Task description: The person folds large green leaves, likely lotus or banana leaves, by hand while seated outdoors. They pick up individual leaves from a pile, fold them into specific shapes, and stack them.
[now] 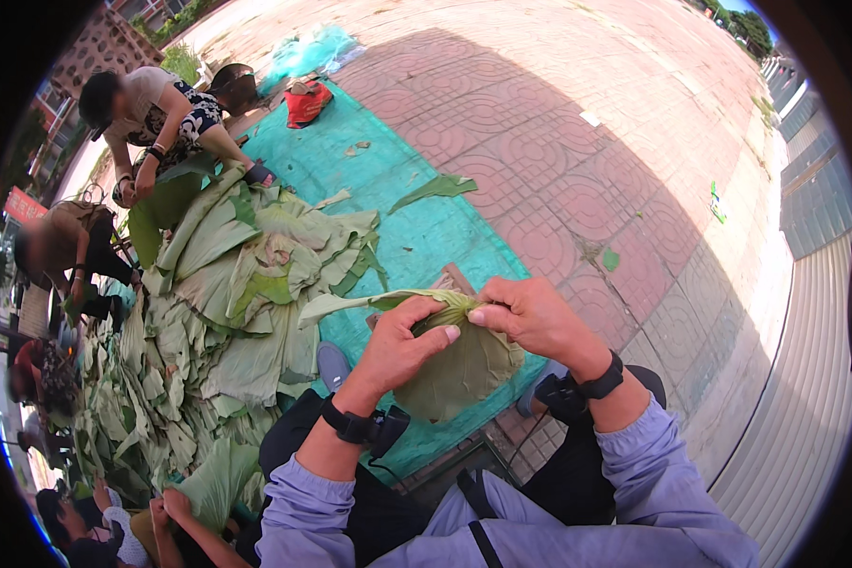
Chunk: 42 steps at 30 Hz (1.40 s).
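Between my two hands a large green leaf is gathered into a pleated bunch, its broad part hanging down and a strip sticking out to the left. My left hand pinches the bunch between thumb and fingers. Close beside it, my right hand grips the gathered end, thumb against the fingers. Partly hidden behind the leaf, a wooden piece lies on the turquoise sheet. To the left spreads a big heap of similar green, partly withered leaves.
People sit or bend around the heap: one at the upper left handling leaves, another person beyond, and a neighbour's hands at the lower left holding a leaf. A red bag stands on the sheet's far end. One loose leaf crosses the sheet's edge.
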Each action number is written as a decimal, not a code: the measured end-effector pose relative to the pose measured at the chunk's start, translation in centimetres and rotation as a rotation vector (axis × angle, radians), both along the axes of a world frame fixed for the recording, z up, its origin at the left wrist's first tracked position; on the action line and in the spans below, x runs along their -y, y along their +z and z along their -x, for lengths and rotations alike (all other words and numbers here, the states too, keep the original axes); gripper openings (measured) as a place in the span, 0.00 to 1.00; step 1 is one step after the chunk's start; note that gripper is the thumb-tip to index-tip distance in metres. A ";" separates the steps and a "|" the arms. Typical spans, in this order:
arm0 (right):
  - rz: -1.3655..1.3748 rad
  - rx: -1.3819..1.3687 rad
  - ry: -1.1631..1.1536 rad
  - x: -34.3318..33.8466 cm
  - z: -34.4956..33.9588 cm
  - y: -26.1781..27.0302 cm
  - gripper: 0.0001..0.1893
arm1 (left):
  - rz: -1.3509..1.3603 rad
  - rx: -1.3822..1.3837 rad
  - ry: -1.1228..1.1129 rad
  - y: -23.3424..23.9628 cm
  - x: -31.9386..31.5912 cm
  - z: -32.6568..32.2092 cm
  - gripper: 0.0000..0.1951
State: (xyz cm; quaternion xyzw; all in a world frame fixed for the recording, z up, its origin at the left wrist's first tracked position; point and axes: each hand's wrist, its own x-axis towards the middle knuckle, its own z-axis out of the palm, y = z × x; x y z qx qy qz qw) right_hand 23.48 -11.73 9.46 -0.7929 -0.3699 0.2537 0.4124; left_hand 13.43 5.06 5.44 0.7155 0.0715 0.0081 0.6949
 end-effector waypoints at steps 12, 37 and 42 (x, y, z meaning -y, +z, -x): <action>-0.019 0.200 0.015 -0.7 2.0 -1.5 0.11 | 0.144 -0.176 -0.088 1.1 -1.3 -0.6 0.11; 0.246 0.520 0.216 0.2 4.4 -3.0 0.09 | 0.194 -0.225 -0.135 1.3 -2.3 -0.4 0.12; 0.239 0.459 0.233 0.2 4.6 -2.2 0.09 | 0.296 -0.209 -0.098 1.2 -2.0 -0.3 0.11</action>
